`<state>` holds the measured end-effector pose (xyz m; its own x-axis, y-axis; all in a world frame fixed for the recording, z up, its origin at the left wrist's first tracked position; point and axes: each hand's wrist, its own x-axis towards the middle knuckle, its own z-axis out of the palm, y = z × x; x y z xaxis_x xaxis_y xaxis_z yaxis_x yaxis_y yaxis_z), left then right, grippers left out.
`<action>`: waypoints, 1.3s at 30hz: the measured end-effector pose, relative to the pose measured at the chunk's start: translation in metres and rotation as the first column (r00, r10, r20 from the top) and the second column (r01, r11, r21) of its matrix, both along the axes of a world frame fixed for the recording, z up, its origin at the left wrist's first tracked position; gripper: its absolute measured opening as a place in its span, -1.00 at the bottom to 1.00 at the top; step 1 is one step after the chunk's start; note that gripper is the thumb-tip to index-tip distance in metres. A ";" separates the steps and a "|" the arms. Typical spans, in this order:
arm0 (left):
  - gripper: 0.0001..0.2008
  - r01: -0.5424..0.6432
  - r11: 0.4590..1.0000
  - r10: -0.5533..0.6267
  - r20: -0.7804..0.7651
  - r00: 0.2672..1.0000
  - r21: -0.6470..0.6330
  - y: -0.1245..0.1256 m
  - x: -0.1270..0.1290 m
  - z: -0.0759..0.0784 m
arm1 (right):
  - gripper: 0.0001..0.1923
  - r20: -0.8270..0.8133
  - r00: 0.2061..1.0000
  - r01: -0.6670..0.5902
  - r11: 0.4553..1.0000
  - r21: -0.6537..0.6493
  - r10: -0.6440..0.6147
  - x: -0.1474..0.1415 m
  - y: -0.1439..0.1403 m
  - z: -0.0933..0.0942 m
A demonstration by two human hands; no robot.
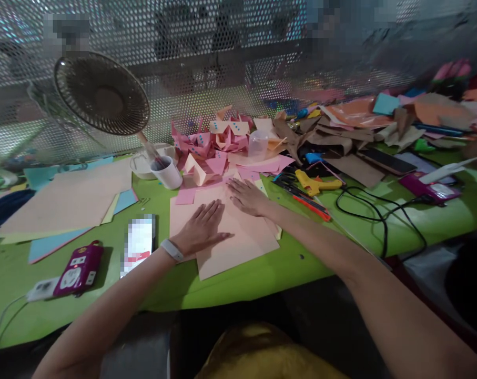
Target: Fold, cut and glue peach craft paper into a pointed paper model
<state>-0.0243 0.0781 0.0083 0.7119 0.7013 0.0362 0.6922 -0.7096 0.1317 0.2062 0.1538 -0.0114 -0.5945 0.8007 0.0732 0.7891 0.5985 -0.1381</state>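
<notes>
The left hand (202, 229) lies flat, fingers spread and pressed on the peach paper sheet (238, 245); the right hand (246, 197) presses it too, open-palmed, at the left hand's one o'clock. The sheet is matte, smooth and angular, folded over itself, lying on the green table (262, 279). A phone (139, 243) sits at nine o'clock, a yellow glue gun (315, 183) at two o'clock.

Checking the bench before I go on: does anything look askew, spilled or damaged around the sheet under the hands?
Nothing looks spilled or damaged. Both hands, left hand and right hand, lie flat on the peach paper, which sits skewed to the table edge. The black cable loops loosely beside the glue gun.
</notes>
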 end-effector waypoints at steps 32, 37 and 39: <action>-0.21 0.154 0.960 -0.152 0.026 0.988 -0.234 -0.042 -0.048 0.024 | -0.32 -0.065 0.856 -0.501 0.853 0.146 0.513 0.069 -0.119 0.014; 0.12 0.225 0.958 -0.235 -0.034 0.971 -0.179 -0.045 -0.049 0.022 | -0.53 -0.173 0.883 -0.421 0.899 0.122 0.437 0.066 -0.121 0.004; 0.14 0.239 0.956 -0.248 -0.031 0.968 -0.171 -0.046 -0.049 0.022 | -0.59 -0.223 0.883 -0.400 0.910 0.107 0.414 0.065 -0.122 0.002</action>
<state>-0.0728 0.0325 0.0305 0.8598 0.4994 -0.1067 0.5100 -0.8289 0.2297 0.2709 0.0320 -0.0096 -0.8266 0.4826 0.2895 0.4230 0.8721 -0.2459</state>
